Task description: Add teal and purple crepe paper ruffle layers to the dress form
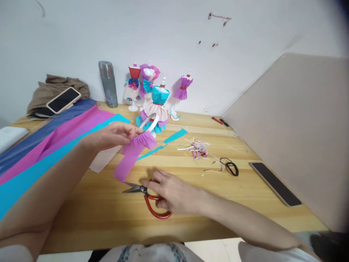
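In my left hand [114, 136], the fingers are pinched on a purple crepe paper strip [130, 162]. Its upper edge is gathered into pleats, and the plain end hangs down towards the table. Just beyond my fingertips a white ring-like band [151, 122] shows; whether it is joined to the strip I cannot tell. My right hand [171, 191] is closed round red-handled scissors [156, 214] low over the table's front part. Their dark blades point left, slightly apart, just below the strip's hanging end. Part of the handles is hidden by my fingers.
Several small dress forms [159, 96] in paper dresses stand by the wall beside a flask [108, 85]. Coloured paper sheets [62, 145] lie left. Blue scraps [176, 135], a trimmings pile [200, 148], a black hair tie [232, 169] and a dark flat device [275, 183] lie right.
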`<state>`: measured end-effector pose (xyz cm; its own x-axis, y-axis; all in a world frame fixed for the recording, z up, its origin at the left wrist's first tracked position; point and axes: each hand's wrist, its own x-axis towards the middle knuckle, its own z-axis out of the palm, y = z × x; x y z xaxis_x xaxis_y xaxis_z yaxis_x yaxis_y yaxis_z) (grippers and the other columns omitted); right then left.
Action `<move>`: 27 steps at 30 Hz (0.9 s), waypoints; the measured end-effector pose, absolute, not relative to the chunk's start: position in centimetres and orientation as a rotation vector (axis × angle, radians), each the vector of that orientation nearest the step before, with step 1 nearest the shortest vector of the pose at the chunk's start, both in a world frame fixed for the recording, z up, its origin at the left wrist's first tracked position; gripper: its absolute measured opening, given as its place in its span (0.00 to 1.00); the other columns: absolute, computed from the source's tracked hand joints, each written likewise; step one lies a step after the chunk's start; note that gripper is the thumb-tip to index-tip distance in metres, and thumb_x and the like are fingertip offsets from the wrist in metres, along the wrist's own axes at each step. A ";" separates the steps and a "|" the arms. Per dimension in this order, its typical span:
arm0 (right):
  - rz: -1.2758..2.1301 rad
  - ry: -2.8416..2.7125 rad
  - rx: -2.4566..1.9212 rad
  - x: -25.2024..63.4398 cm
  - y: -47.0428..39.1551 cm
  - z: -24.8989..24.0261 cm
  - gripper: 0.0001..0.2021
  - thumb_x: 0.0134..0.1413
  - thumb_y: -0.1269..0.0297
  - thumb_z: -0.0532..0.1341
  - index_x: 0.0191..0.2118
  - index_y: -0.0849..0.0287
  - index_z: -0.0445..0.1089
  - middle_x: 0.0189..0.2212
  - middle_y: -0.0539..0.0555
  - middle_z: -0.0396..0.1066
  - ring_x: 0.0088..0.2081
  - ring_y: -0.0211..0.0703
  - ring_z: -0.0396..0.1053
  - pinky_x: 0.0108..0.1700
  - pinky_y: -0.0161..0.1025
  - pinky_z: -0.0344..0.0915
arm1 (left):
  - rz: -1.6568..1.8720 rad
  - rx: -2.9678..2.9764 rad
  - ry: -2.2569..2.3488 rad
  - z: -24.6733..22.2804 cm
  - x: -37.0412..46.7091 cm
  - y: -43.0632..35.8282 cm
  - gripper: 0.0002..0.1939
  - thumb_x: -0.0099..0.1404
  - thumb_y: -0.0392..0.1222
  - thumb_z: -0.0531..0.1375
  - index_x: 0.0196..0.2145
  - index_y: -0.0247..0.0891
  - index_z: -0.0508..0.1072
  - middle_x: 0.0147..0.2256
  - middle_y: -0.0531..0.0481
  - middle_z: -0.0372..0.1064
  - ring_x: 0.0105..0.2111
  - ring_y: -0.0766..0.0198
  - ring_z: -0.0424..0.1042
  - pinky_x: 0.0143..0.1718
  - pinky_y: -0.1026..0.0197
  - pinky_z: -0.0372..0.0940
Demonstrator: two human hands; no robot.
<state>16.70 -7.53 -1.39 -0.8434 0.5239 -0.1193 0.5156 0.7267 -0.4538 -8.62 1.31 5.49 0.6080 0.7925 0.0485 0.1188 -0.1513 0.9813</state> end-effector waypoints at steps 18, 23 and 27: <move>2.040 -1.421 -0.357 23.7 -4.7 -4.1 0.39 0.38 0.41 0.73 0.55 0.54 0.64 0.37 0.55 0.72 0.35 0.42 0.71 0.40 0.42 0.65 | 0.728 1.416 0.486 3.7 -9.2 2.6 0.17 0.51 0.47 0.73 0.23 0.35 0.71 0.29 0.46 0.72 0.27 0.64 0.68 0.33 0.60 0.64; 1.960 -1.555 -0.472 22.8 -2.7 -3.0 0.35 0.44 0.34 0.66 0.50 0.56 0.66 0.39 0.57 0.72 0.43 0.50 0.72 0.43 0.46 0.62 | 0.701 1.455 0.508 3.9 -9.1 2.4 0.18 0.50 0.49 0.74 0.23 0.36 0.71 0.32 0.46 0.73 0.30 0.62 0.70 0.36 0.59 0.64; 1.877 -1.645 -0.489 22.3 -1.9 -2.3 0.33 0.49 0.32 0.61 0.49 0.56 0.66 0.36 0.54 0.71 0.34 0.42 0.69 0.37 0.43 0.61 | 0.699 1.438 0.542 4.1 -9.0 2.0 0.18 0.49 0.49 0.74 0.24 0.36 0.72 0.31 0.48 0.72 0.32 0.62 0.69 0.34 0.62 0.63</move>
<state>22.27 -1.92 -2.27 -0.7589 0.6427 0.1053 -0.1887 -0.0623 -0.9801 -9.05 2.01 4.10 0.6932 0.7168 0.0753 -0.1060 -0.0019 0.9944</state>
